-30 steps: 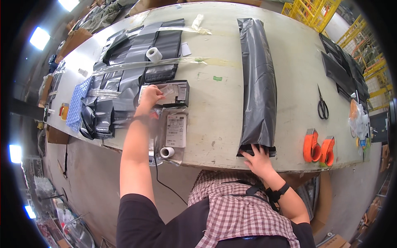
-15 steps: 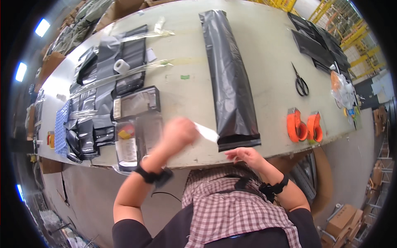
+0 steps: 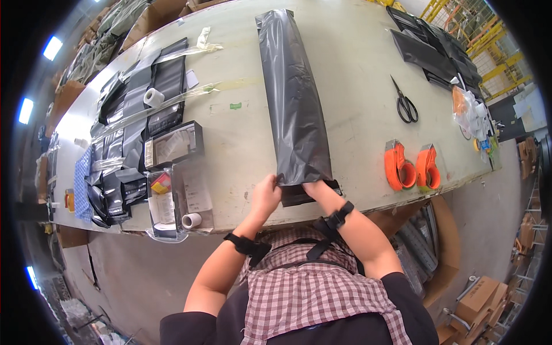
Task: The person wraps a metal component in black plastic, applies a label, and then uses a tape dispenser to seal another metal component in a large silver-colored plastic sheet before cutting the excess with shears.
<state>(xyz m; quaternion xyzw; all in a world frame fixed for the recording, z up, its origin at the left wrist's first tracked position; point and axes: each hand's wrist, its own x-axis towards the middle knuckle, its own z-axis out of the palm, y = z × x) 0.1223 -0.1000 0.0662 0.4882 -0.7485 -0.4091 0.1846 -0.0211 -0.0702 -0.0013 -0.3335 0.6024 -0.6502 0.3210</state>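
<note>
A long dark grey plastic mailing bag (image 3: 294, 103) lies lengthwise on the table in front of me, its open end toward me. My left hand (image 3: 266, 196) is closed, with thumb and fingers pinching the left corner of that open end. At the mouth of the bag, my right hand (image 3: 317, 190) reaches under or into the plastic; its fingers are hidden there. A darker flap (image 3: 296, 197) of the bag spreads below the mouth, between my two hands.
Two orange tape dispensers (image 3: 401, 167) and black-handled scissors (image 3: 406, 107) lie to the right. More bags (image 3: 428, 54) are stacked at the far right. On the left are piled grey bags (image 3: 135, 92), open plastic boxes (image 3: 175, 144) and a small white roll (image 3: 192, 220).
My left hand came back to the bag's corner, and the white strip it held is out of sight. My right hand moved forward to the mouth. The view shifted slightly.
</note>
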